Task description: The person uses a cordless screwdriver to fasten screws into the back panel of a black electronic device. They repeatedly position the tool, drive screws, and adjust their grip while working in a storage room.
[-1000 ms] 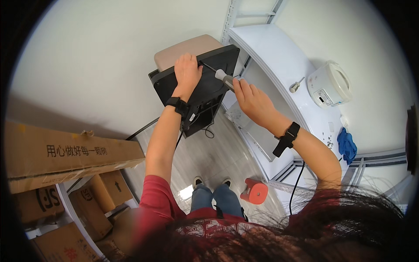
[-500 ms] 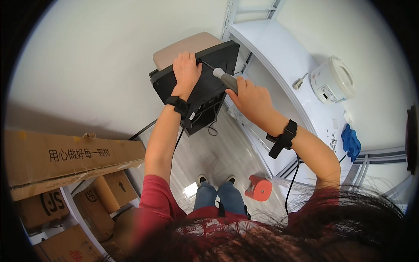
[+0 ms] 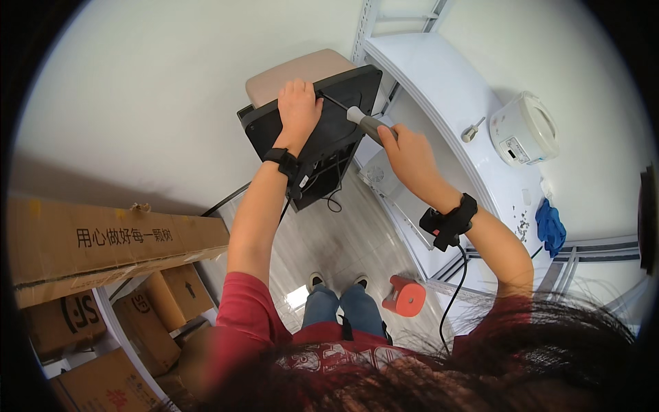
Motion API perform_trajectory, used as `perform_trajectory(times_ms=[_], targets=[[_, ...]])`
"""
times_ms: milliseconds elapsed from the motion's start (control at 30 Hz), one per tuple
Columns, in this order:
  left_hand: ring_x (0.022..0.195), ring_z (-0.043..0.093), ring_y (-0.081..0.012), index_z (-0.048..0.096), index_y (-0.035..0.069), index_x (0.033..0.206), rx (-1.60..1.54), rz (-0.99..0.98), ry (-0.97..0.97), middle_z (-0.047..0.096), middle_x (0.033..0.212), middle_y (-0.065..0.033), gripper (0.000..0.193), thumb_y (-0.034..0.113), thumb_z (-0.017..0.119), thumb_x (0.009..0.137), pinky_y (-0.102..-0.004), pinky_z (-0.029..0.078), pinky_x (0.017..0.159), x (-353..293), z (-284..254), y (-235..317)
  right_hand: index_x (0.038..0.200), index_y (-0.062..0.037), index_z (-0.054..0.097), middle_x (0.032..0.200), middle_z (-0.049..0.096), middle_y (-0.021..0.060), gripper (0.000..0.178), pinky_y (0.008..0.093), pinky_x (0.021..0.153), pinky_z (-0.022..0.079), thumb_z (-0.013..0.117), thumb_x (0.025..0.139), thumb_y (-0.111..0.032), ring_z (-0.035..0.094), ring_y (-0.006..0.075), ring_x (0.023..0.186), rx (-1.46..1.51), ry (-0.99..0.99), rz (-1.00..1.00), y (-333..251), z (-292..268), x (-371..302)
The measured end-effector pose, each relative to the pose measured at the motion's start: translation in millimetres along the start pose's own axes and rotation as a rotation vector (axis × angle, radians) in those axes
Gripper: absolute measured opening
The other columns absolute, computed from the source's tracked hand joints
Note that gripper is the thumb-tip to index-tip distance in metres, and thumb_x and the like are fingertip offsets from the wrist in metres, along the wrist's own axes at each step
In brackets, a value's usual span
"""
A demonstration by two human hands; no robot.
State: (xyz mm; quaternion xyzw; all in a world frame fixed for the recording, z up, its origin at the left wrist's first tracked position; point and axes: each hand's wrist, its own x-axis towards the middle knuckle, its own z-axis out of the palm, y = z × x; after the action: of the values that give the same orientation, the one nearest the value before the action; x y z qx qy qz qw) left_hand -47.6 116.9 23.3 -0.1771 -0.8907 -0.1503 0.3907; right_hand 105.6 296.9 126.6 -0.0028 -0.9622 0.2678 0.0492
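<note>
The right hand (image 3: pixel 410 159) grips a grey-handled screwdriver (image 3: pixel 371 128), its long axis slanting from lower right to upper left, pointing at a black panel (image 3: pixel 336 130) near its upper edge, which the left hand (image 3: pixel 299 113) clasps just beside.

There are two hands (image 3: pixel 299 113) (image 3: pixel 414 165), two wristbands (image 3: pixel 282 161) (image 3: pixel 458 220), one grey-handled screwdriver (image 3: pixel 368 125), one black panel (image 3: pixel 336 128) and, at two o'clock, one rice cooker (image 3: pixel 520 134).
</note>
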Motion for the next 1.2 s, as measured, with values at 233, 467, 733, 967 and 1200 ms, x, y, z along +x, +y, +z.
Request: perform_trajectory(times_ms=[233,467,733,967,1200], targets=[[0.079,0.052,-0.0280,0.055,0.005,0.076,-0.029,-0.004,-0.001,0.052,0.079,-0.0089,0.030,0.020,0.077,0.063,-0.0389,0.042,0.068,-3,-5,5,0.087,0.0044,0.057,0.063,0.059,0.0223,0.045,0.0455,0.056,0.044,0.044,0.094,-0.039,0.058,0.0399,0.061,0.009,0.030,0.023,5,2,-9],[0.079,0.053,-0.0276,0.056,0.005,0.077,-0.022,-0.004,-0.002,0.052,0.079,-0.0087,0.029,0.020,0.077,0.063,-0.0386,0.042,0.068,-5,-6,5,0.104,0.0004,0.044,0.063,0.059,0.0213,0.037,0.0459,0.057,0.045,0.059,0.088,-0.028,0.060,0.0387,0.062,0.037,-0.009,-0.027,-10,-9,-20],[0.079,0.053,-0.0269,0.057,0.005,0.078,-0.002,-0.002,-0.011,0.052,0.080,-0.0084,0.028,0.021,0.076,0.065,-0.0378,0.042,0.068,-7,-8,8,0.103,-0.0034,0.043,0.067,0.060,0.0185,0.033,0.0454,0.053,0.044,0.064,0.083,-0.019,0.059,0.0392,0.062,-0.108,0.078,-0.194,10,-3,-18],[0.079,0.052,-0.0266,0.057,0.005,0.078,0.004,-0.002,-0.011,0.052,0.079,-0.0083,0.028,0.021,0.076,0.065,-0.0377,0.041,0.068,-7,-7,8,0.098,-0.0052,0.050,0.059,0.057,0.0135,0.030,0.0395,0.051,0.043,0.066,0.083,-0.025,0.058,0.0320,0.055,-0.110,0.183,-0.223,19,0,-16],[0.079,0.052,-0.0268,0.056,0.005,0.078,0.010,-0.001,-0.017,0.052,0.078,-0.0084,0.028,0.021,0.076,0.065,-0.0380,0.041,0.068,-7,-7,7,0.084,-0.0001,0.057,0.058,0.057,0.0148,0.039,0.0423,0.055,0.045,0.060,0.086,-0.039,0.058,0.0353,0.058,-0.070,0.045,-0.018,14,-6,-16]])
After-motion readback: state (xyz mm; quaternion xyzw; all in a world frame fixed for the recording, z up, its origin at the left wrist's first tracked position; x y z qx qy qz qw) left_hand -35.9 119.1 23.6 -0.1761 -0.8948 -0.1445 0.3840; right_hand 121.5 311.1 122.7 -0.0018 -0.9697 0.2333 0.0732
